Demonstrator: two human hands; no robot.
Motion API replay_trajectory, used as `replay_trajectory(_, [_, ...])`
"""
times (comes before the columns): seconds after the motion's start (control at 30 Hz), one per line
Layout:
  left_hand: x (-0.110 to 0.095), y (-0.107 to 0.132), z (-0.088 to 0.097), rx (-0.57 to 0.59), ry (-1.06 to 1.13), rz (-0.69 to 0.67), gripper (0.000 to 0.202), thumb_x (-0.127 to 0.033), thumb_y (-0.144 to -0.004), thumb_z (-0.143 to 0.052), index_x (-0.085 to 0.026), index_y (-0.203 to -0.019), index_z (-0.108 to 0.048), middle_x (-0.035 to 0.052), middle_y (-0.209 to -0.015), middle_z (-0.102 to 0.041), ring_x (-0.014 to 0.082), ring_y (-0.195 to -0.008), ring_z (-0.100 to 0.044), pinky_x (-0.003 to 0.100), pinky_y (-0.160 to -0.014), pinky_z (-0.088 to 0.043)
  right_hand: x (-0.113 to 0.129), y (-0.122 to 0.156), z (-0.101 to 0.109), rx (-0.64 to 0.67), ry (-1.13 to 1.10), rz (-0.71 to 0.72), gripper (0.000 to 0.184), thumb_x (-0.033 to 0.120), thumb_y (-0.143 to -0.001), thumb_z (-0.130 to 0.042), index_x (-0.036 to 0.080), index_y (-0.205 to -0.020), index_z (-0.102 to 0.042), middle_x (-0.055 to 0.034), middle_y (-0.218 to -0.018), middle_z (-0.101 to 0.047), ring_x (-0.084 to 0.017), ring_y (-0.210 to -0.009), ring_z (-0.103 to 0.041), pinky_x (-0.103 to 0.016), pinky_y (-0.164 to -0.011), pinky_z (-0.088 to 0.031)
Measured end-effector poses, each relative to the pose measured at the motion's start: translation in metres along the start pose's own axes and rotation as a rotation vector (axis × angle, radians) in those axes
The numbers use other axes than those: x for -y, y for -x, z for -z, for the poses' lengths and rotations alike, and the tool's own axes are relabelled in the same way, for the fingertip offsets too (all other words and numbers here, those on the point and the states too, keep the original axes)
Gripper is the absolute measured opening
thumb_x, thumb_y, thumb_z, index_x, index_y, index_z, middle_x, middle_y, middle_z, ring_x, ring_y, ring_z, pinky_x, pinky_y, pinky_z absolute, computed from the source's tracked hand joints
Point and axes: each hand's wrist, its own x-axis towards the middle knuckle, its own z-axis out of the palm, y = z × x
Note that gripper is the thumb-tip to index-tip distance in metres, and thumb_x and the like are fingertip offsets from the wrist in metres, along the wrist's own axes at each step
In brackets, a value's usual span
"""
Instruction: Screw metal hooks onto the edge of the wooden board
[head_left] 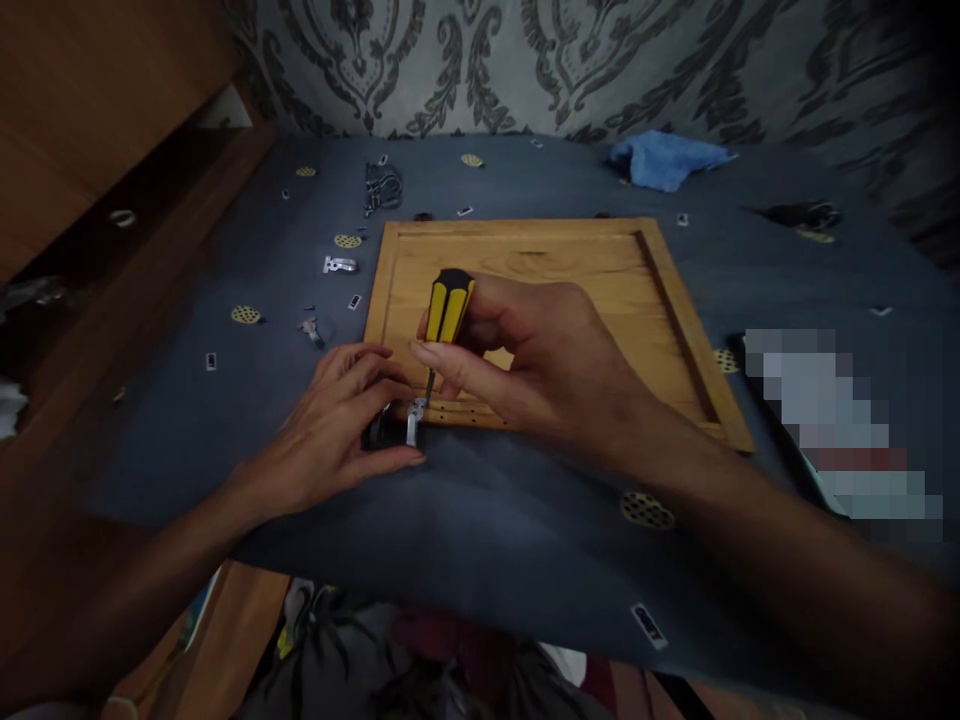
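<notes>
A yellow-and-black screwdriver is gripped in my right hand, its shaft pointing down at a metal hinge. This hinge sits at the near edge of a framed wooden cabinet door, toward its left corner. My left hand holds the hinge from the left, with the index finger by its upper end and the thumb by its lower end. The screwdriver tip reaches the hinge's upper part, though the exact contact is too small to make out. Small dark holes run along the door's near edge beside it.
Left of the door lie a loose hinge and another metal piece, with small screws nearby. Behind are a dark wire-like bundle and a blue cloth. A blurred-out flat object is at right; wooden furniture stands left.
</notes>
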Motion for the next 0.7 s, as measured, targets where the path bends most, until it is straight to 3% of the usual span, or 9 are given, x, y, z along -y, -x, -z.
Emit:
replay_trajectory(0.2, [0.001, -0.0009, -0.0003, -0.021, 0.021, -0.018, 0.04, -0.049, -0.092, -0.077, -0.022, -0.12, -0.067, 0.0103, -0.129, -0.066, 0.0341, -0.136, -0.049, 0.054, -0.115, -0.043, 0.002, 0.0002, 0.0018, -0.02, -0.062, -0.033, 0.029, 0.048, -0.1, -0.067, 0.021, -0.089, -0.065, -0.001, -0.082, -0.069, -0.016, -0.07, -0.064, -0.03, -0.064, -0.052])
replay_trajectory(0.33, [0.0005, -0.0016, -0.0006, -0.025, 0.02, -0.024, 0.039, -0.047, -0.092, -0.077, -0.021, -0.12, -0.068, 0.0101, -0.125, -0.068, 0.0341, -0.136, -0.05, 0.054, -0.115, -0.042, 0.0054, 0.0006, 0.0018, -0.073, -0.123, -0.087, 0.027, 0.046, -0.099, -0.07, 0.022, -0.088, -0.065, -0.0014, -0.084, -0.071, -0.016, -0.071, -0.066, -0.029, -0.064, -0.054])
replay_trajectory(0.7, [0.0019, -0.0016, -0.0022, -0.038, 0.001, -0.041, 0.042, -0.051, -0.091, -0.077, -0.02, -0.118, -0.068, 0.0113, -0.129, -0.067, 0.0341, -0.133, -0.051, 0.054, -0.114, -0.044, 0.0014, 0.0013, -0.0046, -0.026, -0.193, -0.09, 0.024, 0.043, -0.097, -0.072, 0.021, -0.09, -0.066, -0.0013, -0.087, -0.072, -0.015, -0.069, -0.066, -0.029, -0.065, -0.055])
